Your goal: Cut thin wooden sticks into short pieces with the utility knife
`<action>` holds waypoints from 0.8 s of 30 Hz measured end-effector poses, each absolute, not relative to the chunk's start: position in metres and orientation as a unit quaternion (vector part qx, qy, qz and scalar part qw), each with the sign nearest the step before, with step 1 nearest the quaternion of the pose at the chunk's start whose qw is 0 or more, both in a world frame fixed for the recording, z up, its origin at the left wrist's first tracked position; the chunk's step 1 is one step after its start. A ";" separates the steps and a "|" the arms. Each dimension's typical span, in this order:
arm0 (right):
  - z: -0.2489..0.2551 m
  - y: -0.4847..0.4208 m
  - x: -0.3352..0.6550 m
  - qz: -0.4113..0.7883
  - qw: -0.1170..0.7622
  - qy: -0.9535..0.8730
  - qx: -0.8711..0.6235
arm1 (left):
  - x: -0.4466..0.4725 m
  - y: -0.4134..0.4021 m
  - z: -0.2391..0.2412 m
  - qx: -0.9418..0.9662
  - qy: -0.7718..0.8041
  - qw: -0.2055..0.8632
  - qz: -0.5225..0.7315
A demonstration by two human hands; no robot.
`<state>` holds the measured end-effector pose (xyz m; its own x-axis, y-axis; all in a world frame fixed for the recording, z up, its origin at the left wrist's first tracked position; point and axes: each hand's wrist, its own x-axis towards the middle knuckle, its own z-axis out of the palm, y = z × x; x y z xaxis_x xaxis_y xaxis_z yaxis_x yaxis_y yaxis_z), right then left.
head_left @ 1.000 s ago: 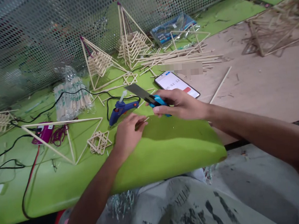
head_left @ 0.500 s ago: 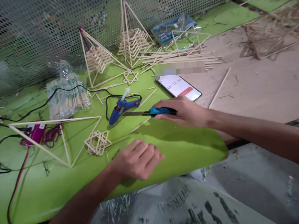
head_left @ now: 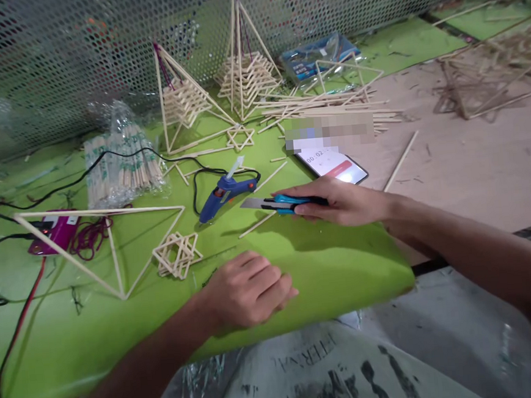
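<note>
The blue cutter [head_left: 286,203] is gripped in the person's right hand [head_left: 346,200], its blade [head_left: 255,204] pointing toward the blue glue gun [head_left: 219,200], with a phone [head_left: 335,163] just past that grip and the left hand [head_left: 253,291], curled in a fist, closer in by the green table's [head_left: 344,266] edge.

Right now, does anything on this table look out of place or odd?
Mildly: the black cord lies draped over the bag of sticks, where it could snag. Also, the knife in the right hand has its bare blade pointing toward the glue gun.
</note>
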<state>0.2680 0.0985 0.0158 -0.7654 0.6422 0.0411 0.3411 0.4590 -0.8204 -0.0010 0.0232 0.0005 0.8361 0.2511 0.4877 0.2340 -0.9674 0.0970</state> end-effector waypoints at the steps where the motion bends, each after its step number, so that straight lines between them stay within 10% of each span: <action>1: 0.015 0.099 0.268 0.428 0.173 -0.837 -0.294 | -0.001 0.023 0.000 0.958 0.134 0.021 0.251; 24: 0.018 0.097 0.280 0.390 0.143 -0.869 -0.268 | -0.004 0.040 -0.001 0.919 0.316 -0.011 0.237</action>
<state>0.2804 0.0968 0.0183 -0.8161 0.5766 0.0391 0.3541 0.5524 -0.7547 -0.0041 0.0400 -0.0008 0.6877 0.5758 0.4422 0.5863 -0.7997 0.1295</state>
